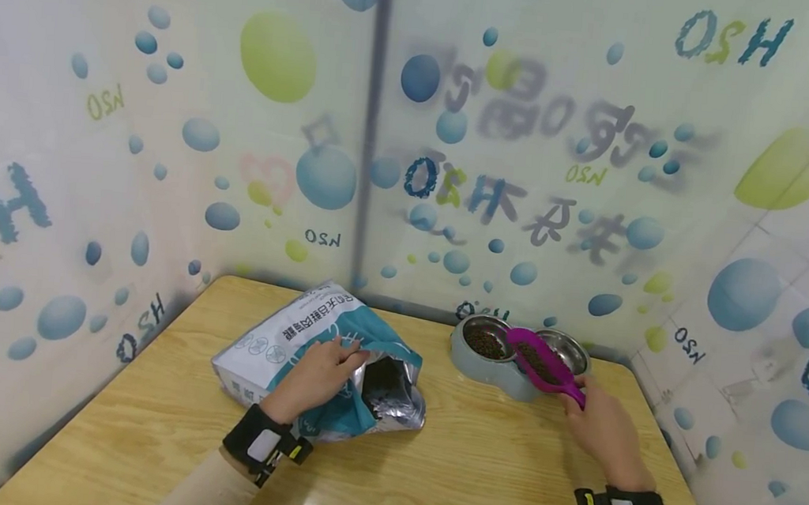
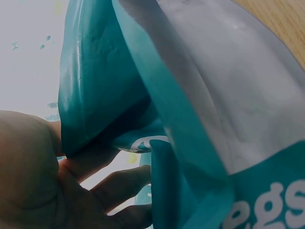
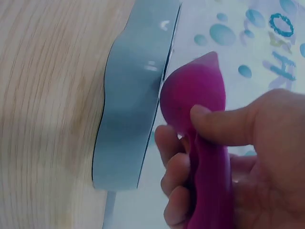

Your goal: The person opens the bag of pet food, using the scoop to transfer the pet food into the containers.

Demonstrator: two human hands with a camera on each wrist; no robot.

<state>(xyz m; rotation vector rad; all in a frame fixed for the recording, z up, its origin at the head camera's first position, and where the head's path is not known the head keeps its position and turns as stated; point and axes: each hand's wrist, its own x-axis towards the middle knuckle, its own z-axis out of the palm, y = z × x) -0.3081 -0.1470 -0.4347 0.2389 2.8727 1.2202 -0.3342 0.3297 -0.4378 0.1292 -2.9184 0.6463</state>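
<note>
A white and teal pet food bag (image 1: 312, 340) lies on its side, its silvery mouth turned to the right with dark kibble (image 1: 383, 382) inside. My left hand (image 1: 321, 378) grips the bag beside its mouth; in the left wrist view, its fingers (image 2: 121, 188) reach behind the teal flap and are partly hidden. My right hand (image 1: 605, 427) holds a magenta scoop (image 1: 565, 382) by the handle. Brown kibble lies in the scoop, which is over a grey-blue double pet bowl (image 1: 470, 362). Kibble fills part of its left metal dish (image 1: 501, 328); shiny metal shows in the right dish (image 1: 568, 346).
Bag and bowl stand on a light wooden table (image 1: 430, 476), the bowl close to its back edge. A curtain (image 1: 412, 150) printed with bubbles and letters surrounds the table at the back and sides.
</note>
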